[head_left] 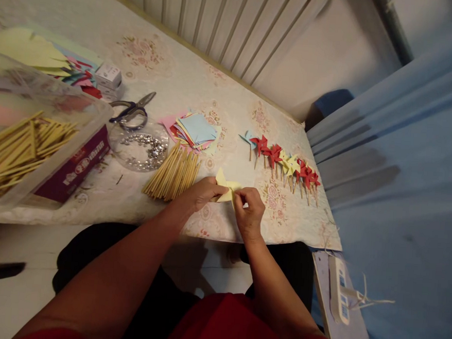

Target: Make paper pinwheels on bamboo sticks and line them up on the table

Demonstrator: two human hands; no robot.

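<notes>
Between my two hands is a yellow paper pinwheel with folded points, held just above the table's front edge. My left hand pinches it from the left side. From the right, the fingers of my right hand are closed at the middle of the pinwheel; any small part between them is too small to make out. Left of my left hand lies a bundle of thin wooden sticks. Behind the sticks is a stack of coloured paper squares. A row of pinwheels on sticks, with red ones, lies to the right.
A clear plastic box of sticks stands at the left. Beside it are scissors, a clear dish of shiny metal pins, small white boxes and paper scraps. A power strip sits low right, near a blue curtain.
</notes>
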